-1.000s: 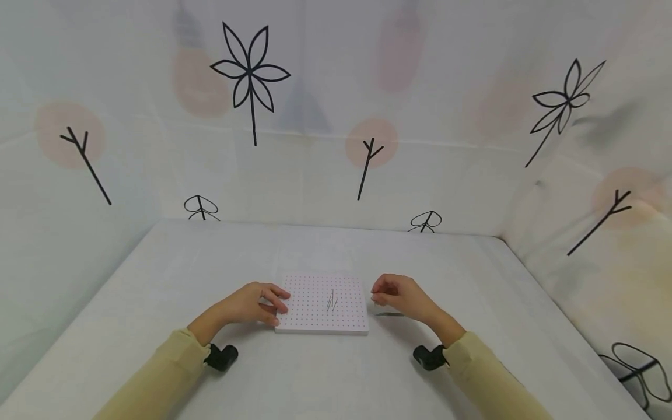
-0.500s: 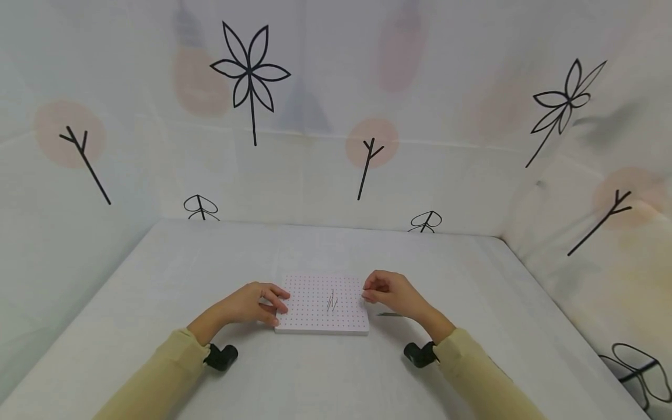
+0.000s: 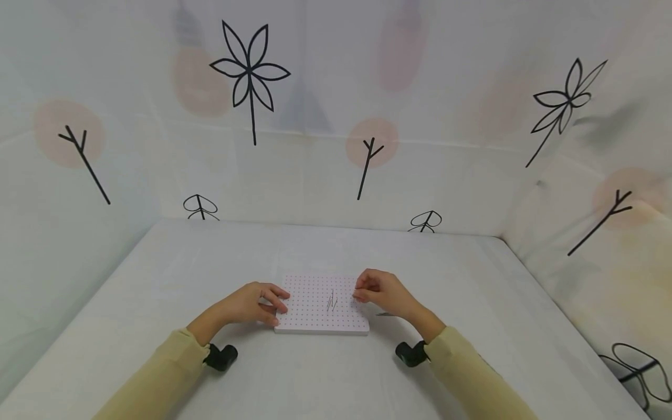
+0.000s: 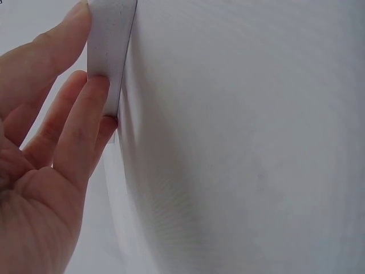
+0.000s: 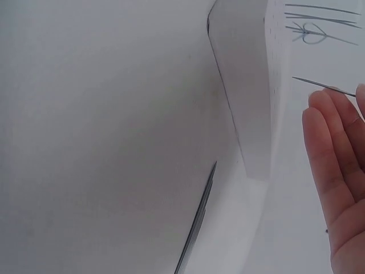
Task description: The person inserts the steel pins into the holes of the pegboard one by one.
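A white foam board [image 3: 315, 318] dotted with red lies flat on the table in front of me. Several thin needles [image 3: 331, 300] stand stuck in its middle. My left hand [image 3: 277, 305] rests against the board's left edge, its fingers [image 4: 85, 114] lying fairly straight along the side of the board [image 4: 111, 45]. Over the board's right part my right hand [image 3: 358, 294] pinches a thin needle [image 5: 319, 84], which points toward the stuck needles [image 5: 316, 23]. The board's thick side [image 5: 242, 97] shows in the right wrist view.
A few loose needles [image 3: 385, 314] lie on the white table [image 3: 210, 262] just right of the board, also seen as dark needles [image 5: 197, 220]. Patterned cloth walls [image 3: 315, 116] close in the table at the back and both sides.
My right hand has moved left from beside the board to above its right part. The left hand and the board have not moved.
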`<state>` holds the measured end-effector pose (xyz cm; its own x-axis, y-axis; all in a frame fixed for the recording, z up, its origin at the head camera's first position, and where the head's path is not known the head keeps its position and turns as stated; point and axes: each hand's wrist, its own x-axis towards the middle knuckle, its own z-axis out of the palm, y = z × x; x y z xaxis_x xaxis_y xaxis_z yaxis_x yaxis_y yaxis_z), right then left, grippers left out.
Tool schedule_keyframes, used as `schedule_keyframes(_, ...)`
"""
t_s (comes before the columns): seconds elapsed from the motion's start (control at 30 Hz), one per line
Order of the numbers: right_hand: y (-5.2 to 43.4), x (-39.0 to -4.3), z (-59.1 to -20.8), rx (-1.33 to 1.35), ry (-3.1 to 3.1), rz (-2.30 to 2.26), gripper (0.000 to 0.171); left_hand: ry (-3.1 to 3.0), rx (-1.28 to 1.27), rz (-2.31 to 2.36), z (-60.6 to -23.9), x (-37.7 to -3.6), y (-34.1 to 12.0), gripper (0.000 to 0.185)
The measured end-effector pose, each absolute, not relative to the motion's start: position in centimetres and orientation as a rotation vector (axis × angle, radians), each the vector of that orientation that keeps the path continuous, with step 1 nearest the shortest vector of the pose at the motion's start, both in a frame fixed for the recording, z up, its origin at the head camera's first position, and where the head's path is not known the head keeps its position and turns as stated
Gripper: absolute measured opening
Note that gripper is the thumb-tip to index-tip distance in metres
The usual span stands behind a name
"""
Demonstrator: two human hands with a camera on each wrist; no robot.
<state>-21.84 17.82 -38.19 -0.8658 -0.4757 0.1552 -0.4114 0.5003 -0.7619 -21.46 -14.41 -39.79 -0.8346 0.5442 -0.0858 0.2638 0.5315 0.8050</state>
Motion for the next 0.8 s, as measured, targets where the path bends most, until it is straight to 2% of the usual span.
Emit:
schedule_keyframes(0.27, 16.1, -20.0, -35.6, -0.806, 2.646, -1.324, 0.008, 2.442, 0.678, 1.213, -40.0, -21.6, -14.5, 0.019)
schedule_keyframes(0.57, 16.1, -21.9, -38.6, -0.809, 2.620, -1.346, 0.010, 2.447, 0.686, 1.204, -40.1, -21.7, -14.5, 0.019)
schedule_keyframes(0.8, 15.5, -21.8, -38.4, -0.822, 2.610, -1.326, 0.010, 2.443, 0.687, 1.210, -40.1, -21.6, -14.5, 0.019)
